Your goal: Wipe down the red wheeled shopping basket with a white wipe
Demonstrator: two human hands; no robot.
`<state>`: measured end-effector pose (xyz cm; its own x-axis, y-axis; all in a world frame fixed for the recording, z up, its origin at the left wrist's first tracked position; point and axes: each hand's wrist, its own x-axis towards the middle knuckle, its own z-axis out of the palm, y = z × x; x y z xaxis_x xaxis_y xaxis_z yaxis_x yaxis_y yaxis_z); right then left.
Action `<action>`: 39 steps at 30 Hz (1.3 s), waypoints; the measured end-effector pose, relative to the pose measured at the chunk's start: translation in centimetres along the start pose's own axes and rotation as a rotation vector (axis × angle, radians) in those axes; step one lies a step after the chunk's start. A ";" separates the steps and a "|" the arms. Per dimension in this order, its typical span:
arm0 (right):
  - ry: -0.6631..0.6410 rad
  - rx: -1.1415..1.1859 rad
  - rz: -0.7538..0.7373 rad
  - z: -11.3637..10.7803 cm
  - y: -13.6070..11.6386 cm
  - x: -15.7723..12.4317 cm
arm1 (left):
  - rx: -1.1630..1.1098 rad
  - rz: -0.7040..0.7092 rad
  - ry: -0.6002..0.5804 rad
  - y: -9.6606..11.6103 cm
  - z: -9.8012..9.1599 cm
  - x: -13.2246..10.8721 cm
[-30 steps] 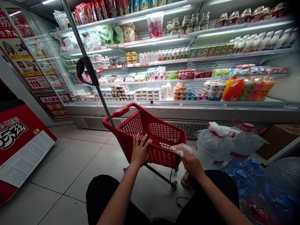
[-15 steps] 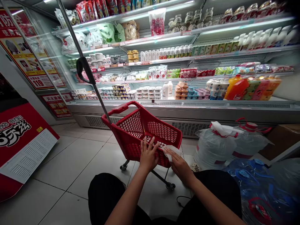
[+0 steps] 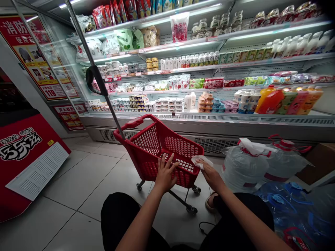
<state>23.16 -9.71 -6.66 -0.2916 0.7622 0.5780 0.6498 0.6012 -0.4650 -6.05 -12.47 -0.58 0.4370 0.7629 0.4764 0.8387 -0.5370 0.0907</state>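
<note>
A small red plastic shopping cart (image 3: 150, 141) on wheels stands on the tiled floor in front of me. My left hand (image 3: 164, 173) lies on its near wall with the fingers spread. Closed on a white cloth (image 3: 198, 160), my right hand (image 3: 210, 173) presses it against the cart's near right corner. The cart's long metal handle pole (image 3: 103, 85) rises up and to the left, ending in a black grip. My knees in black trousers show at the bottom.
A lit open chiller (image 3: 209, 120) full of dairy and drinks runs along the back. Large water jugs (image 3: 246, 164) wrapped in plastic crowd the right. A red cabinet (image 3: 23, 153) stands at left. A black cable (image 3: 205, 226) lies on the floor tiles.
The cart has turned and shifted a little. My right hand with the cloth has moved from the cart's near wall up to its right corner. My left hand has stayed on the near wall.
</note>
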 end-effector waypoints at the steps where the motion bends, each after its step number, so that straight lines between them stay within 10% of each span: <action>1: 0.010 0.005 -0.001 0.4 -0.7 -0.4 | -0.007 0.001 -0.003 -0.2 -0.2 0.0; 14: 0.000 -0.036 -0.185 1.9 -9.5 -2.9 | -0.092 -0.227 0.114 1.6 0.9 0.8; 21: -0.074 -0.053 -0.320 0.1 -4.4 -1.5 | -0.067 -0.241 0.182 2.8 1.2 0.0; 27: -0.019 -0.143 -0.099 -0.6 0.9 1.2 | -0.070 -0.218 0.195 2.5 1.5 0.1; 39: 0.049 -0.088 -0.090 1.5 -2.1 -0.5 | -0.046 -0.143 0.109 -0.7 1.3 0.1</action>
<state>20.88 -10.98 -6.99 -0.3177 0.6923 0.6479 0.6824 0.6414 -0.3508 -6.15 -11.56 -1.74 0.2743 0.7905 0.5476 0.8728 -0.4437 0.2033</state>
